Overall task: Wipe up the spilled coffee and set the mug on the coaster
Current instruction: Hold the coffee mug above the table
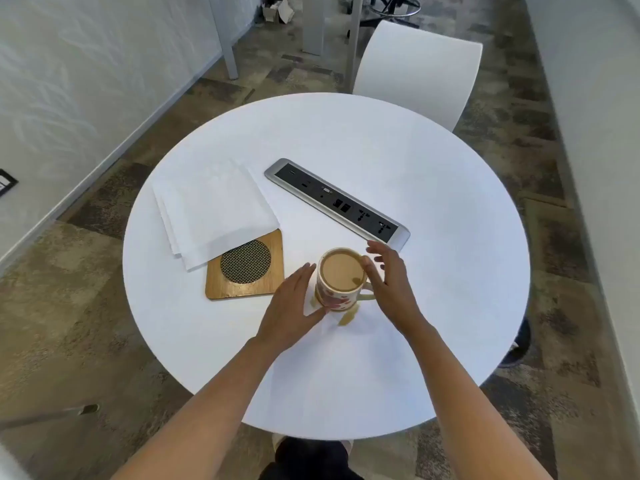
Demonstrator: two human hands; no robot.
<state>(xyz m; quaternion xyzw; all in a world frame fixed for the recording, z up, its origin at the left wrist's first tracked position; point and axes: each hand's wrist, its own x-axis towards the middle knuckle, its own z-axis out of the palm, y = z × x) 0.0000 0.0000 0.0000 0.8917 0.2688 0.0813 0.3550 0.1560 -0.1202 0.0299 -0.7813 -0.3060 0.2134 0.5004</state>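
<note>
Nothing done yet; mug (341, 279) full, on the table (433, 188) beside the coaster (246, 268), coffee puddles (347, 318) at its base; my left hand (294, 306) and right hand (389, 287) flank it, fingers spread, gripping nothing; napkins (214, 209) overlap the coaster, unused.

One head-worn view looks steeply down from above. The round table (415, 306) fills mid-frame, forearms entering from the bottom edge.

Full mug (341, 278) in spill (347, 318), beside coaster (246, 268)
</note>
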